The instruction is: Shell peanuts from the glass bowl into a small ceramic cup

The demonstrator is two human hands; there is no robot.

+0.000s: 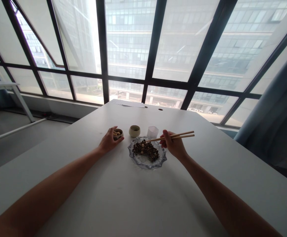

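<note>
My left hand (109, 141) is closed round the side of a small dark patterned cup (118, 137) that holds several pale nuts (117, 133). In my right hand (172, 143) is a pair of wooden chopsticks (182, 135), their tips over the far part of a clear glass plate (162, 161). Dark seeds (152, 153), which look like sunflower seeds, are heaped on that plate, with a few paler nuts (142, 145) among them. Whether the chopstick tips pinch anything is too small to tell.
Behind the plate stand a small beige cup (134, 131) and a translucent white cup (153, 132). Papers (130, 104) lie at the far end of the white table (96, 197), near two dark holes. Windows rise beyond it, and a blue curtain (269, 108) hangs at the right.
</note>
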